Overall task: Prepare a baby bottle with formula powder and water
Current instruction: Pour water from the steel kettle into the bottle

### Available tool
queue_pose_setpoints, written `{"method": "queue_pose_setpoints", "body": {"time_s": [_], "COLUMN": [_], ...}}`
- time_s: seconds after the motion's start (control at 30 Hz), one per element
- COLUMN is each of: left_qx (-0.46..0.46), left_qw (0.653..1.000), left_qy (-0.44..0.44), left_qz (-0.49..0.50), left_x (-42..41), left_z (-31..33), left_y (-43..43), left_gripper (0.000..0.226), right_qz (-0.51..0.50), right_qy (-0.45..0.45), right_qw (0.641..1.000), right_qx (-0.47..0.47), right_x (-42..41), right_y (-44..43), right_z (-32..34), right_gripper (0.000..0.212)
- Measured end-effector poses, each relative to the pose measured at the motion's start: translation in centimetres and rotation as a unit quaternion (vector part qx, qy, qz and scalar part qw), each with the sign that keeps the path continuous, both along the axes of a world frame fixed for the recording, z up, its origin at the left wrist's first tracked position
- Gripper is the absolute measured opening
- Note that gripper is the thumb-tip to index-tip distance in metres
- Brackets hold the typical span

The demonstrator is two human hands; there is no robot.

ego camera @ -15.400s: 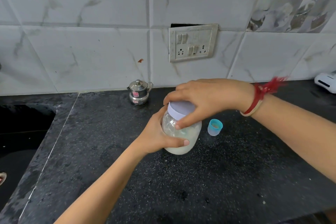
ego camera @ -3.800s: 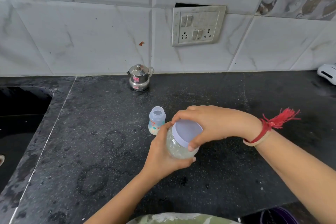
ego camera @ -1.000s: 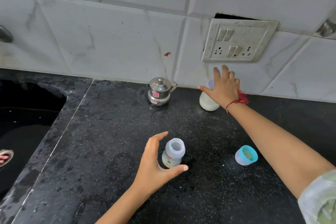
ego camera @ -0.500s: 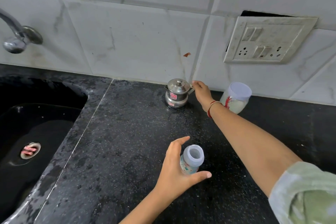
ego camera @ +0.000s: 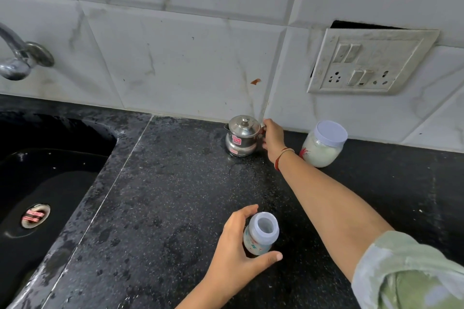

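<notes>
A small open baby bottle (ego camera: 259,236) stands upright on the black counter (ego camera: 175,195) near the front. My left hand (ego camera: 238,246) curls round its left side, thumb and fingers on it. At the back wall sits a small lidded steel pot (ego camera: 241,136). My right hand (ego camera: 273,137) is at the pot's handle on its right side, fingers wrapped there. A glass jar of white formula powder (ego camera: 324,144) with a pale lid stands just right of that hand.
A black sink (ego camera: 45,178) with a drain lies at the left, a steel tap (ego camera: 17,57) above it. A switch and socket plate (ego camera: 371,63) hangs on the tiled wall above the jar.
My right hand left the closed powder jar at the back wall and moved left onto the steel pot's handle. My left hand closed round the bottle. The view shifted left.
</notes>
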State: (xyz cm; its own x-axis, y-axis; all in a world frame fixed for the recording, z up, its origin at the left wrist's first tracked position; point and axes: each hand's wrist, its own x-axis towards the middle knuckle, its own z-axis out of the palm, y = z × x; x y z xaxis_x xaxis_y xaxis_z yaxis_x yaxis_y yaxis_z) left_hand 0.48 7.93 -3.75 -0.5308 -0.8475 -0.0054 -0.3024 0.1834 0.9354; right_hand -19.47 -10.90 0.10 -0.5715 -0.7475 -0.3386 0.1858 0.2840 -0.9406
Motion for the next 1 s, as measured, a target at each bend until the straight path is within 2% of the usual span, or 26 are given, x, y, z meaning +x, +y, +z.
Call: {"method": "queue_pose_setpoints", "body": {"time_s": [0.07,0.1,0.2,0.27,0.33,0.53,0.7,0.8,0.9,1.0], "left_qx": [-0.007,-0.009,-0.011,-0.012,-0.012,-0.017,-0.016,-0.015,-0.020,-0.028], "left_qw": [1.000,1.000,1.000,1.000,1.000,1.000,1.000,0.999,0.999,0.999], "left_qy": [-0.006,-0.010,-0.015,-0.014,-0.012,-0.011,0.007,0.019,0.015,0.010], "left_qz": [-0.005,-0.006,-0.005,-0.002,0.004,0.019,0.025,0.027,0.022,0.012], "left_x": [0.1,0.1,0.1,0.1,0.0,0.0,0.1,0.2,0.3,0.6], "left_z": [-0.1,-0.1,-0.2,-0.3,-0.4,-0.8,-0.5,-0.6,-0.7,-0.8], "left_y": [0.0,0.0,0.1,0.2,0.3,0.3,0.3,0.4,0.7,0.9], "left_gripper": [0.074,0.071,0.066,0.064,0.061,0.057,0.053,0.051,0.048,0.048], "right_qz": [-0.030,-0.044,-0.102,-0.131,-0.137,-0.121,-0.116,-0.107,-0.118,-0.120], "right_qy": [0.068,0.075,-0.015,-0.101,-0.138,-0.166,-0.176,-0.163,-0.185,-0.204], "right_qw": [0.997,0.996,0.994,0.985,0.980,0.978,0.976,0.980,0.974,0.968], "right_qx": [-0.009,-0.021,-0.045,-0.044,-0.046,-0.042,-0.048,-0.046,-0.053,-0.079], "right_x": [0.1,0.3,0.8,1.0,1.0,0.8,0.4,-0.1,-0.6,-0.7], "right_y": [-0.3,-0.4,-1.0,-1.4,-1.9,-1.9,0.8,3.5,6.8,10.3], "right_z": [-0.4,-0.5,-0.5,-0.3,-0.5,0.0,0.4,0.9,1.6,3.0], "right_gripper": [0.033,0.035,0.035,0.026,0.018,0.008,0.017,0.015,0.013,0.019]}}
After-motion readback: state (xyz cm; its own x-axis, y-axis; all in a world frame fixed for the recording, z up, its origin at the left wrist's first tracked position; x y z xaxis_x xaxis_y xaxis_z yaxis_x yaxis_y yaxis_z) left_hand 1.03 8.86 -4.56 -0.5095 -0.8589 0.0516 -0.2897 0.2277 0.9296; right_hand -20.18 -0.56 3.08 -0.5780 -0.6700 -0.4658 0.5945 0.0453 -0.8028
